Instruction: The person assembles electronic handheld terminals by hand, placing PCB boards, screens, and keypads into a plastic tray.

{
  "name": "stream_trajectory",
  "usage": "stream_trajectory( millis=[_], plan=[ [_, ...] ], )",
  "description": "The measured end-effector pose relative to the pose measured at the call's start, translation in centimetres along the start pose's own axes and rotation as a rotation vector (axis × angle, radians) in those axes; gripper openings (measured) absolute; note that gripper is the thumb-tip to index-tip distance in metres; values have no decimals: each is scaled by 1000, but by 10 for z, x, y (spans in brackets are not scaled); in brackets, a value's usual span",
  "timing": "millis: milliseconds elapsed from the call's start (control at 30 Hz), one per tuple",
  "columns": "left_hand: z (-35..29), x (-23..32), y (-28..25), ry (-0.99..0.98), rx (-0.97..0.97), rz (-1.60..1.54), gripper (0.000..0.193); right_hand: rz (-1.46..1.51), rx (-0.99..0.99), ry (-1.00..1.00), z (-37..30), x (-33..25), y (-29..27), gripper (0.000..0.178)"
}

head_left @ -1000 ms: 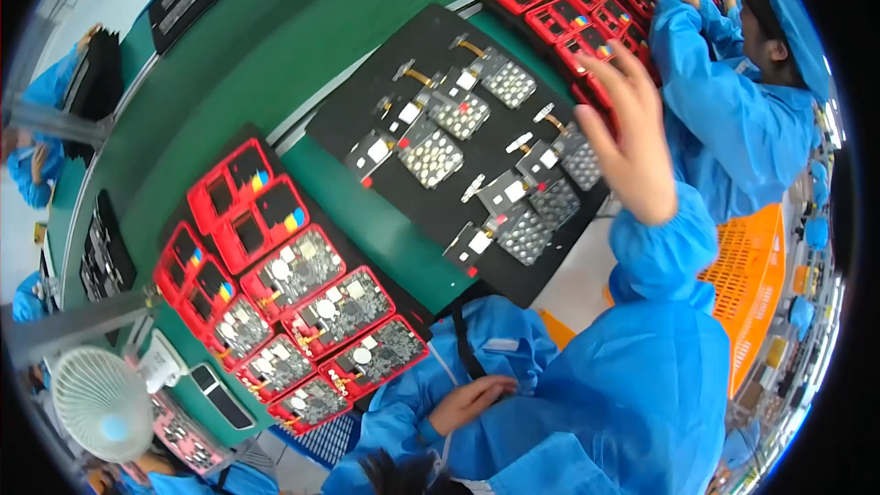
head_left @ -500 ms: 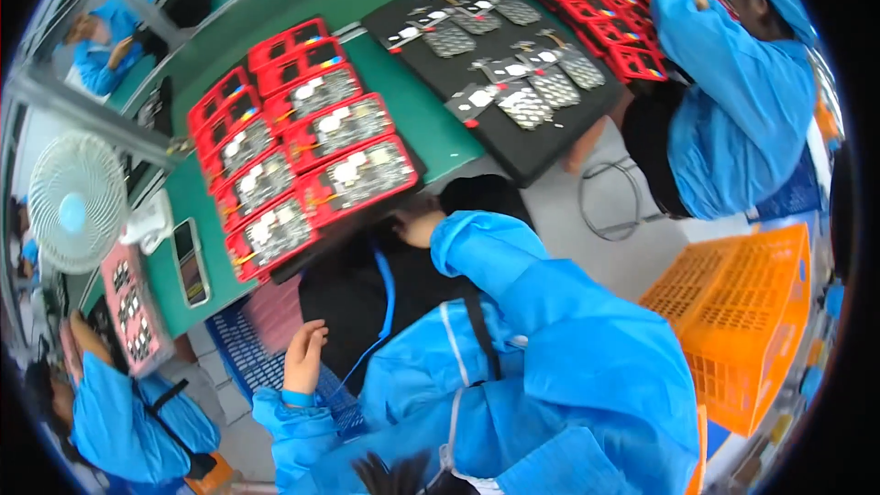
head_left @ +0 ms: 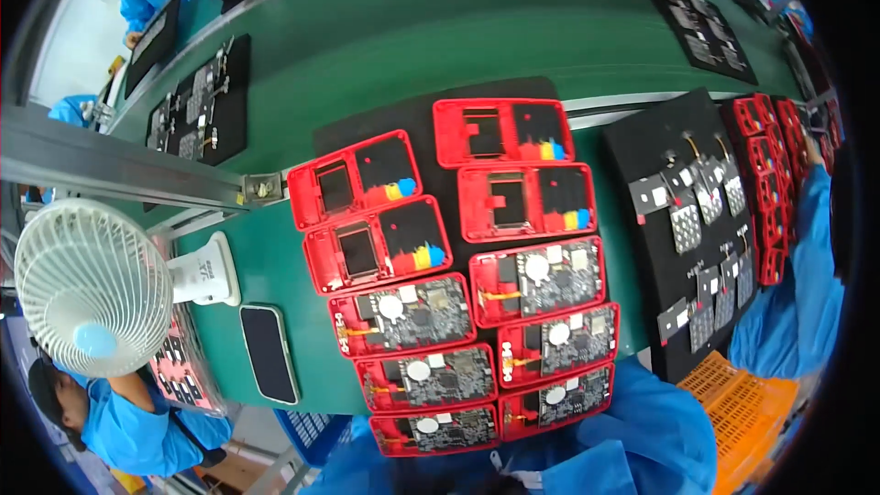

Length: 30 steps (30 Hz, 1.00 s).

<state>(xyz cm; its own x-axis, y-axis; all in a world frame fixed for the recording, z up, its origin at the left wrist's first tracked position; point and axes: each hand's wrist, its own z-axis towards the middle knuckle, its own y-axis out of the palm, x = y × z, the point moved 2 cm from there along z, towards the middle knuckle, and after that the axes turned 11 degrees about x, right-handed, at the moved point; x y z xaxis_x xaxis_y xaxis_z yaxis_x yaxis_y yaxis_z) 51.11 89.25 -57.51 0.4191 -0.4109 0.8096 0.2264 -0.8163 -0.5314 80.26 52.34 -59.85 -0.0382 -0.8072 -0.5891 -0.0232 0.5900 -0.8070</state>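
Observation:
Neither of my hands shows. My blue right sleeve (head_left: 660, 412) reaches up behind the near right corner of the red housings. In front of me, two columns of red plastic housings lie on a black pad (head_left: 431, 103). The nearer housings hold circuit boards (head_left: 438, 378), each with a round white disc. Farther off, red housings (head_left: 527, 203) show no board, only black recesses and yellow and blue patches. The near edge of the group covers part of my blue clothing, and whatever my hands touch is hidden.
A white fan (head_left: 92, 289) and a phone (head_left: 269, 353) stand left on the green bench (head_left: 412, 18). At right lie a black board with metallic parts (head_left: 632, 142) and another person's blue sleeve (head_left: 807, 284). An orange crate (head_left: 738, 412) stands below.
The view has swung up and over the bench, so the housings appear larger and lower. Both my hands, seen before below the bench edge, have left the picture.

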Motion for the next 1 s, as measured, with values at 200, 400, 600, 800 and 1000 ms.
stream_trajectory(
  millis=[200,400,600,800,1000],
  plan=[
    [10,-24,38,-157,80,247,27,42,-2,43,36,28,-3,42],
    [-31,-26,24,-190,194,494,29,129,110,62,-18,22,-47,42],
    [-68,-36,14,-123,328,708,31,223,321,87,-126,34,-87,41],
    [-172,-93,-12,-98,295,830,32,263,366,186,-276,67,-76,41],
    [-58,-34,45,66,321,768,33,304,510,167,-168,84,-118,40]
  ],
)
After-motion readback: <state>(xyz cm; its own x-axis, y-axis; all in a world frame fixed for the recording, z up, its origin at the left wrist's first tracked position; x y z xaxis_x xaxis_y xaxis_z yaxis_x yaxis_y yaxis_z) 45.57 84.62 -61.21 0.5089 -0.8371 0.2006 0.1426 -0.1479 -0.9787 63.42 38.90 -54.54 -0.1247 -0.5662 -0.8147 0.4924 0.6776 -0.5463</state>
